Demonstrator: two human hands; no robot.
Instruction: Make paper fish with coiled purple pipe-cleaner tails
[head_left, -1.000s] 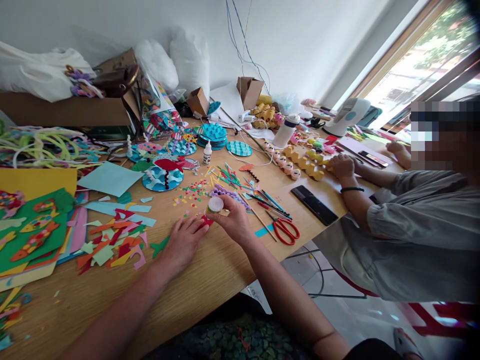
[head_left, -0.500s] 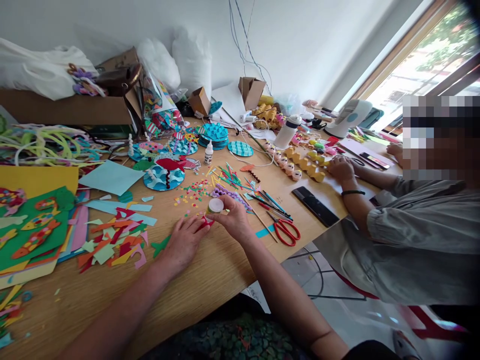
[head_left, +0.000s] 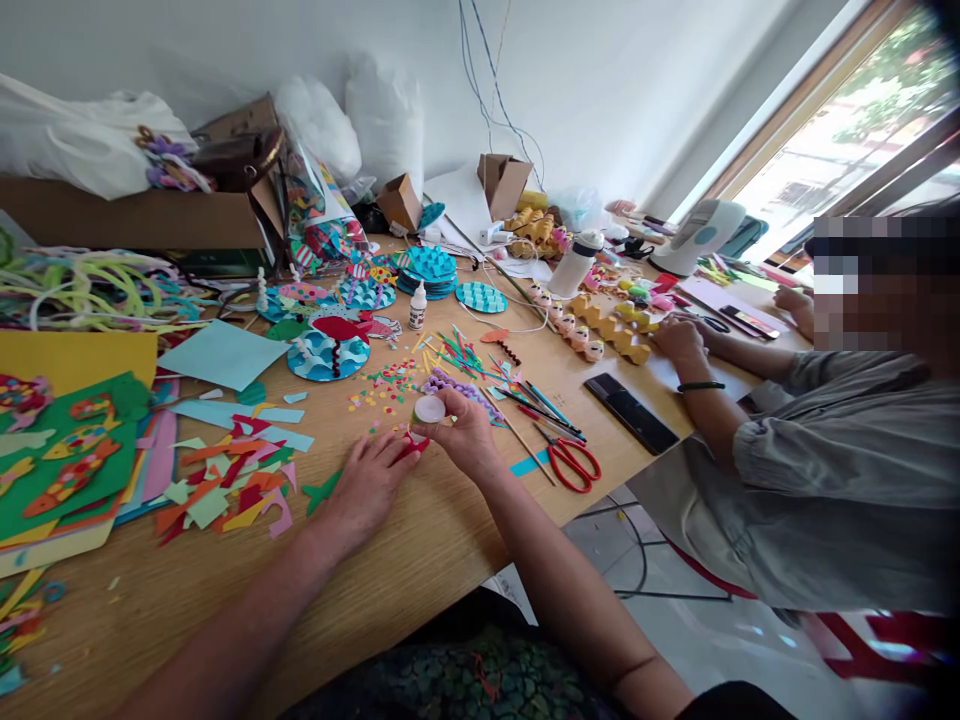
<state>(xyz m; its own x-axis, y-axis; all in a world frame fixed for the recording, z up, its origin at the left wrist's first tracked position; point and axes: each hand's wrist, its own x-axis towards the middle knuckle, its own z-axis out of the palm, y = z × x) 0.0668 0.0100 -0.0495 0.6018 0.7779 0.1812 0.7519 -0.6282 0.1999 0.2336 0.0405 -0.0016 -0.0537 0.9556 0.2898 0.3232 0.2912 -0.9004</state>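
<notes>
My right hand (head_left: 471,436) pinches a glue stick (head_left: 430,409) with a round white end and a yellow-green side. The glue stick is tilted, its lower end at a small red paper piece (head_left: 415,446) on the table. My left hand (head_left: 369,482) lies flat with its fingers stretched over the left part of that red piece, so its full shape is hidden. A green paper cut-out (head_left: 324,492) lies just left of my left hand. Beyond my hands are tiny paper dots (head_left: 386,385) and a purple wavy strip (head_left: 459,385).
Red-handled scissors (head_left: 574,462), pencils (head_left: 551,408) and a phone (head_left: 630,412) lie to the right. Paper scraps (head_left: 225,480) and coloured sheets (head_left: 75,360) spread left. A small white bottle (head_left: 418,306) stands behind, near blue decorated discs (head_left: 328,362). A co-worker (head_left: 840,480) sits at right.
The glue stick and my right hand have shifted very slightly left. My left hand stays in place. The co-worker's head and arm have moved a little.
</notes>
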